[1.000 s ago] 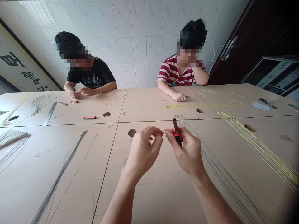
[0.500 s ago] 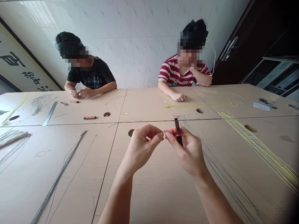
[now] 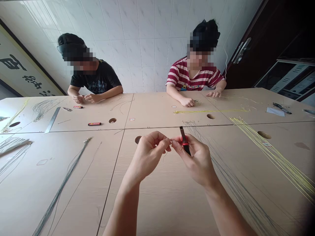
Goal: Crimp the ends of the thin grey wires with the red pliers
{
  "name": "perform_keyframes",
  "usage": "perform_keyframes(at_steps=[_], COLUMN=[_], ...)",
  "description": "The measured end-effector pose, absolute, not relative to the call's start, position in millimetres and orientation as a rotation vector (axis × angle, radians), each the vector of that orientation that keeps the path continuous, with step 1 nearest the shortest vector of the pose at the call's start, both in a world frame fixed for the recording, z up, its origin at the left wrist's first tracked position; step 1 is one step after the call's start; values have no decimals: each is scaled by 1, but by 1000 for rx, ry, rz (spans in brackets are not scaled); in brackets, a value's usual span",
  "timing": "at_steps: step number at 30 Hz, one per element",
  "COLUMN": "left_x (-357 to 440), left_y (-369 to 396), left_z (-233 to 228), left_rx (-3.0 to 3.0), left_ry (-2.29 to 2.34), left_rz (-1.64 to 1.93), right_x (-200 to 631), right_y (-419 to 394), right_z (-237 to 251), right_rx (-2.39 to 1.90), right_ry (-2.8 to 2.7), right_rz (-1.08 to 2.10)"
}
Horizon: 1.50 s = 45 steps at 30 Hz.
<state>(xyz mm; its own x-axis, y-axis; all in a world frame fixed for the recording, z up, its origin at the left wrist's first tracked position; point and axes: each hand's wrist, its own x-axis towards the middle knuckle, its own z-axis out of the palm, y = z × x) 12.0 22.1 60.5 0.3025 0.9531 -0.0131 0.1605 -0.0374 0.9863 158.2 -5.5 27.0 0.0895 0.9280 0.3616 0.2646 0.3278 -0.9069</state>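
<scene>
In the middle of the head view, my left hand pinches a thin cord between thumb and forefinger. A short loose strand dangles below those fingertips. My right hand has a narrow black tool with a red band tucked in its fingers, its dark end pointing up; its exact kind is unclear. Thumb and forefinger of that hand meet the left fingertips at the cord, where a tiny detail is too small to make out. Grey cords lie just right of my right hand.
A bundle of grey cords lies to the left, yellow cords to the right. Across the table sit two people. A metal ruler, a black-and-red marker-like item and a cutter knife lie farther back.
Both my hands have shifted slightly left, and the black tool tilts more to the left. A strand now shows below my fingertips. The person in stripes has lowered a hand to the table.
</scene>
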Motion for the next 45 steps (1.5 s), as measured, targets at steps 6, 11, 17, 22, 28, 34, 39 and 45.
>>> perform_keyframes(at_steps=[6, 11, 17, 22, 28, 34, 39, 45], left_x=[11, 11, 9, 11, 10, 8, 9, 12], left_y=[23, 23, 22, 21, 22, 22, 23, 23], left_z=[60, 58, 62, 65, 62, 58, 55, 51], left_rx=[1481, 1481, 1546, 1513, 1538, 1496, 1520, 1704], left_ry=[1093, 1079, 1099, 986, 989, 1019, 1016, 1078], left_rz=[901, 906, 902, 914, 922, 902, 942, 1041], right_x=[160, 161, 166, 169, 168, 166, 167, 169], right_y=[-5, -7, -5, -6, -9, -9, -10, -13], right_z=[30, 31, 31, 31, 35, 37, 35, 38], right_rx=[-1195, -1220, -1255, -1240, -1218, -1196, -1239, -1262], right_ry=[-1468, -1502, -1469, -1469, -1508, -1539, -1504, -1462], right_rz=[724, 737, 653, 684, 725, 765, 659, 671])
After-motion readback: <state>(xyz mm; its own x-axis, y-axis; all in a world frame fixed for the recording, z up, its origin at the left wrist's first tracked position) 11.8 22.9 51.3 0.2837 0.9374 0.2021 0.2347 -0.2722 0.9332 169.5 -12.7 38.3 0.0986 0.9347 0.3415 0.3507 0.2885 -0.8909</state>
